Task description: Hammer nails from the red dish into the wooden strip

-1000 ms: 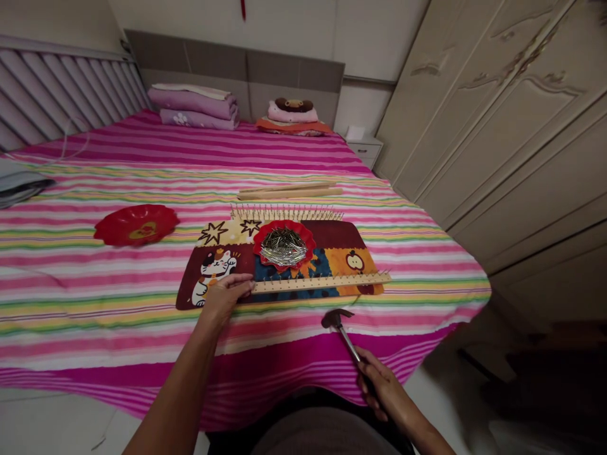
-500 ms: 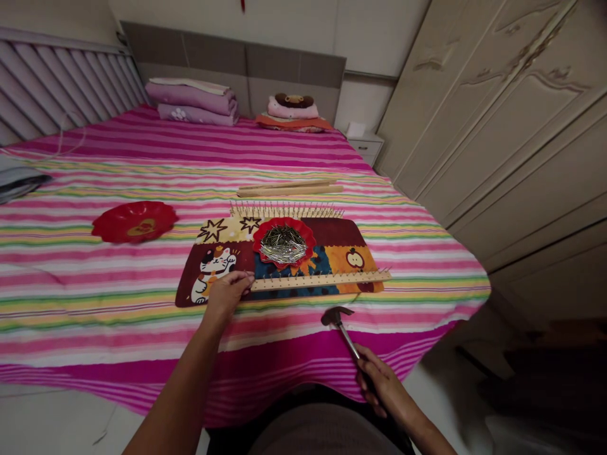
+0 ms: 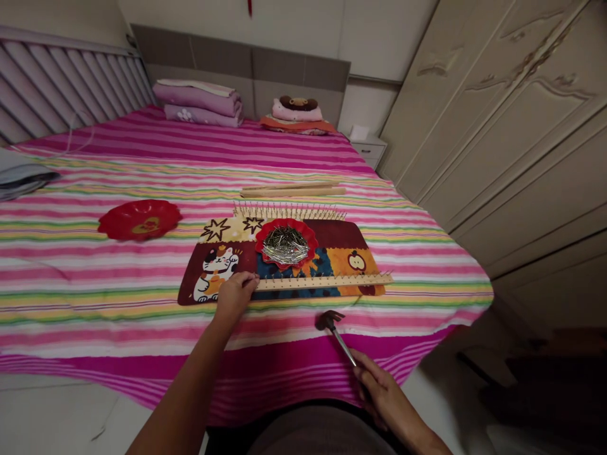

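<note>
My right hand [image 3: 382, 388] is wrapped around the handle of a claw hammer [image 3: 336, 327], its head over the bed's near side. At the left end of a pale wooden strip [image 3: 308, 282], my left hand [image 3: 237, 292] has its fingertips pinched together; what sits between them is too small to make out. Several nails stand up along the strip, and small holes dot its face. The strip lies across a patterned mat [image 3: 332, 235]. Behind it, a red scalloped dish [image 3: 313, 243] holds a heap of loose nails [image 3: 285, 245].
Beyond the dish is another wooden strip [image 3: 289, 213] bristling with upright nails. Bare wooden strips [image 3: 294, 191] lie farther back. A red plate [image 3: 140, 220] rests to the left on the striped bedspread [image 3: 95, 284]. Folded bedding [image 3: 199, 104] is stacked by the headboard; a wardrobe [image 3: 502, 126] stands right.
The hammer head has shifted slightly left and down relative to the strip. My left hand keeps its pinch at the strip's left end. The whole view has moved a little.
</note>
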`<state>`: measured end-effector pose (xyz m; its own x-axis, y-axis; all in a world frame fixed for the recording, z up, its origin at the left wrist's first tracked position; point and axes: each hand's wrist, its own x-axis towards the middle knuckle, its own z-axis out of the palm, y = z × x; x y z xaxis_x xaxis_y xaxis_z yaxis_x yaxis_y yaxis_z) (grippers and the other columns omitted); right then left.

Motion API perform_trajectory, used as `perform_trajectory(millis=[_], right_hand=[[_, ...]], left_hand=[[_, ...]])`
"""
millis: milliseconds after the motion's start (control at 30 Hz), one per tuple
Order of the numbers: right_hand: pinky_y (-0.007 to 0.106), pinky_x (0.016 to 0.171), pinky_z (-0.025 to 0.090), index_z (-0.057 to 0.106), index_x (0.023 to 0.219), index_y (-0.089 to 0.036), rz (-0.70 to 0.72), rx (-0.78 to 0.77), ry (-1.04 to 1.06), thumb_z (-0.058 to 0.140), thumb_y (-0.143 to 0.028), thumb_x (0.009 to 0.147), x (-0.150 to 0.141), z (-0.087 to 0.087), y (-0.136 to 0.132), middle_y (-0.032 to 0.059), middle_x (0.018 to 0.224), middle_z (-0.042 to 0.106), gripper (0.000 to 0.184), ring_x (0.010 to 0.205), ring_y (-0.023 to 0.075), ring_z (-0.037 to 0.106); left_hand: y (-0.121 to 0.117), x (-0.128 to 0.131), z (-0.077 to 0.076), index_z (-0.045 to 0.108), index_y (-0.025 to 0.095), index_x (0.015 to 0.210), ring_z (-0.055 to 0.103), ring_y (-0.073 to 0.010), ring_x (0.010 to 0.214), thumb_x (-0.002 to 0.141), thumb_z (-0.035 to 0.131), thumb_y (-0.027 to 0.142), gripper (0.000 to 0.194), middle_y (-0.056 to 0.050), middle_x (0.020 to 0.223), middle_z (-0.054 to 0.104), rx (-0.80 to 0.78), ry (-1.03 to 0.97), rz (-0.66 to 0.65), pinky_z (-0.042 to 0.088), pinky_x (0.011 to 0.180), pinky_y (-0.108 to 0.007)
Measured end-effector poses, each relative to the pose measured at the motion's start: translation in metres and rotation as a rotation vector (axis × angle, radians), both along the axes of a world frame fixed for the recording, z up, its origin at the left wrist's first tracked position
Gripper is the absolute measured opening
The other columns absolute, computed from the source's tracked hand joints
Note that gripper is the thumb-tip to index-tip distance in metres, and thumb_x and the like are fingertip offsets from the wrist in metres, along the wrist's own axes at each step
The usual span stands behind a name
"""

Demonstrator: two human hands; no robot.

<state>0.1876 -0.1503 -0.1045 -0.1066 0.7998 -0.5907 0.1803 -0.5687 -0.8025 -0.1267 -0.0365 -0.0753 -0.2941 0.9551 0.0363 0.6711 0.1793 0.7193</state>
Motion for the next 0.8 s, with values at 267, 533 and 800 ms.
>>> perform_trajectory(millis=[267, 533, 800], right_hand=[[0.019, 0.036, 0.025, 0.044, 0.132, -0.022, 0.257, 0.213, 0.074, 0.045, -0.039, 0.084, -0.058, 0.082, 0.036, -0.0071, 0.054, 0.045, 0.050, 0.038, 0.0071, 0.035], [0.020, 0.044, 0.032, 0.049, 0.127, -0.023, 0.361, 0.495, 0.023, 0.040, -0.024, 0.087, -0.114, 0.091, 0.079, -0.0070, 0.054, 0.041, 0.041, 0.045, 0.0084, 0.037], [0.021, 0.049, 0.031, 0.051, 0.126, -0.023, 0.390, 0.548, -0.022, 0.040, -0.025, 0.088, -0.102, 0.092, 0.070, -0.0067, 0.055, 0.040, 0.040, 0.050, 0.0095, 0.037]], left_hand=[[-0.002, 0.006, -0.011, 0.065, 0.020, 0.074, 0.058, -0.0173, 0.081, 0.076, 0.050, 0.030, 0.018, -0.004, 0.081, 0.065, 0.103, 0.147, -0.034, 0.042, 0.075, -0.027], [-0.002, 0.003, -0.012, 0.064, 0.021, 0.071, 0.057, -0.0153, 0.076, 0.076, 0.052, 0.028, 0.015, -0.002, 0.078, 0.064, 0.100, 0.113, -0.015, 0.042, 0.071, -0.025], [-0.002, 0.003, -0.009, 0.065, 0.020, 0.072, 0.057, -0.0158, 0.077, 0.075, 0.051, 0.028, 0.017, -0.003, 0.079, 0.063, 0.060, 0.102, -0.026, 0.042, 0.072, -0.026]])
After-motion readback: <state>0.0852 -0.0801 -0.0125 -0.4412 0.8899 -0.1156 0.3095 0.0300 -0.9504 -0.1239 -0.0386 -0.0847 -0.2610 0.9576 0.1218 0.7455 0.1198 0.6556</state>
